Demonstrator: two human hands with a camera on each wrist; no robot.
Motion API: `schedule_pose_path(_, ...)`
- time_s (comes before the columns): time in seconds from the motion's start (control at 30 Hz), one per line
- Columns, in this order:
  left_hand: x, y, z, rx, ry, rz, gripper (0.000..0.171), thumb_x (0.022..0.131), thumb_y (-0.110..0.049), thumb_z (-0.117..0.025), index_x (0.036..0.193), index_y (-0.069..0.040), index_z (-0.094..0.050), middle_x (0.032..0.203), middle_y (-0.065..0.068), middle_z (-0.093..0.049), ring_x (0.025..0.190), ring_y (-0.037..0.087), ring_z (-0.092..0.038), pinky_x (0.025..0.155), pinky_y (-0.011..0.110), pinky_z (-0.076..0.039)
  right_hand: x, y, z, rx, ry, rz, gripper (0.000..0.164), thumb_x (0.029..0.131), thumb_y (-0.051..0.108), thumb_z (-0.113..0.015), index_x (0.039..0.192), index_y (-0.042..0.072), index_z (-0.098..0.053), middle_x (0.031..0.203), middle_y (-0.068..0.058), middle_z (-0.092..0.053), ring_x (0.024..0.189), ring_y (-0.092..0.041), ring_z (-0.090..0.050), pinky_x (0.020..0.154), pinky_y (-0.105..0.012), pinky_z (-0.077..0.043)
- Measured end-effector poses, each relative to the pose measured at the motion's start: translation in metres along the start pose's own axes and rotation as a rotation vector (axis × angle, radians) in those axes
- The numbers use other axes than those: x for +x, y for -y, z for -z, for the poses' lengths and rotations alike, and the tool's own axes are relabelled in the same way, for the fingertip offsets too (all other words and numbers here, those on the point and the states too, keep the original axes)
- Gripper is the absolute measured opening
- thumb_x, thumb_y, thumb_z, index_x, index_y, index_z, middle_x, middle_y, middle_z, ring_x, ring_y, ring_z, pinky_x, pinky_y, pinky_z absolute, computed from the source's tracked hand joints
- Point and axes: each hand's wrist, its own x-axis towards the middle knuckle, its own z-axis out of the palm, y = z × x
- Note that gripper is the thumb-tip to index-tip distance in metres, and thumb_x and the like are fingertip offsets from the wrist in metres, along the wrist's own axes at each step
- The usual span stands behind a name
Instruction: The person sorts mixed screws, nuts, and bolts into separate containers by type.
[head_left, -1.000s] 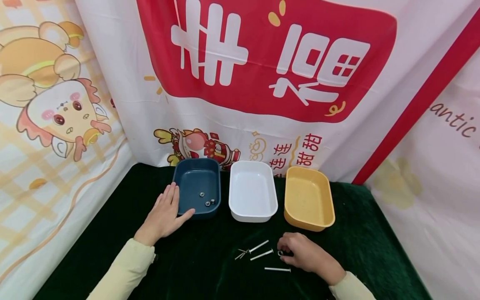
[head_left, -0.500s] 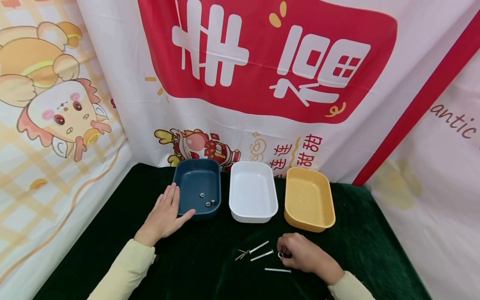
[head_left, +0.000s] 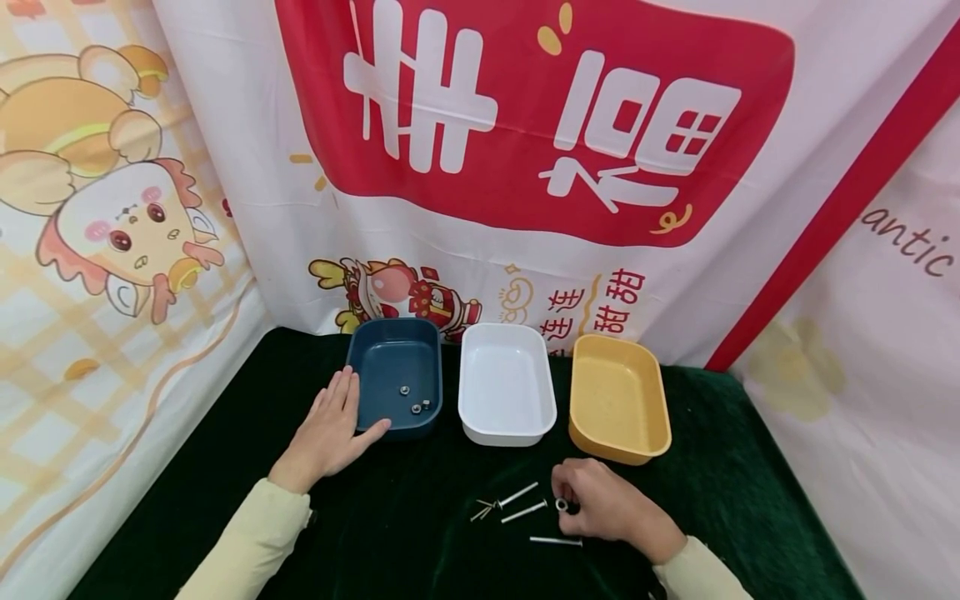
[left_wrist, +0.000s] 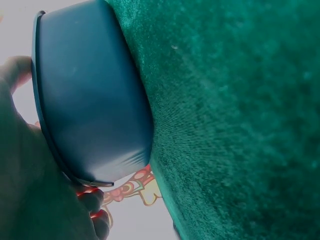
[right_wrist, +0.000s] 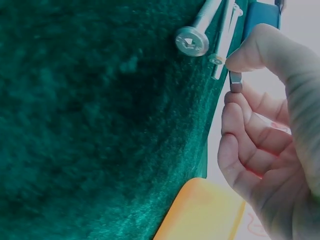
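Observation:
My left hand rests on the near-left rim of a dark blue tray, fingers straight along its side and thumb over the front corner. Several metal nuts lie in that tray. Between thumb and fingers, my right hand pinches another hex nut; the right wrist view shows this nut edge-on at the fingertips. Just left of the right hand lie several bolts, one with a round socket head, along with a few thin brass-coloured screws.
A white tray stands in the middle of the row and a yellow tray at its right. All sit on a dark green velvet cloth. Printed fabric hangs right behind the trays.
The right hand has risen slightly with the nut, which now shows more fully at the fingertips. My left hand stays on the blue tray.

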Motion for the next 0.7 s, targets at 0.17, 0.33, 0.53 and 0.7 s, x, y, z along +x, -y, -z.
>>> schedule_pose_path(0.17,0.001,0.001,-0.001,-0.006,0.000,-0.003,0.108,0.102,-0.070,-0.048,0.166,0.007,-0.009,0.177,0.026,-0.002,0.164,0.048,-0.005,0.131,0.067,-0.010,0.002,0.018,0.011,-0.021,-0.006,-0.038,0.016,0.084,0.018,-0.081,0.094,0.022,-0.069,0.083,0.012,-0.060,0.071,0.001,-0.056,0.063,-0.018,-0.052)
schedule_pose_path(0.33,0.001,0.001,-0.002,-0.006,-0.005,-0.008,0.108,0.102,-0.070,-0.049,0.166,0.007,-0.011,0.177,0.026,-0.003,0.164,0.048,-0.006,0.131,0.067,-0.012,0.006,0.025,0.016,-0.046,-0.045,-0.002,0.016,0.084,0.017,-0.082,0.094,0.021,-0.069,0.084,0.011,-0.060,0.072,0.001,-0.055,0.064,-0.018,-0.051)
schedule_pose_path(0.53,0.002,0.002,-0.003,-0.011,0.000,-0.004,0.109,0.102,-0.071,-0.049,0.167,0.007,-0.010,0.177,0.025,-0.002,0.164,0.047,-0.004,0.131,0.067,-0.011,0.013,0.034,0.021,-0.058,-0.061,0.030,0.017,0.084,0.016,-0.082,0.093,0.020,-0.068,0.083,0.010,-0.059,0.072,0.000,-0.054,0.065,-0.018,-0.051)
schedule_pose_path(0.7,0.002,0.003,-0.003,-0.013,0.011,0.000,0.109,0.102,-0.071,-0.048,0.167,0.006,-0.008,0.177,0.025,0.000,0.164,0.047,-0.003,0.131,0.067,-0.010,0.021,0.040,0.024,-0.064,-0.066,0.051,0.016,0.085,0.017,-0.082,0.095,0.019,-0.069,0.084,0.009,-0.061,0.072,0.001,-0.055,0.065,-0.018,-0.051)
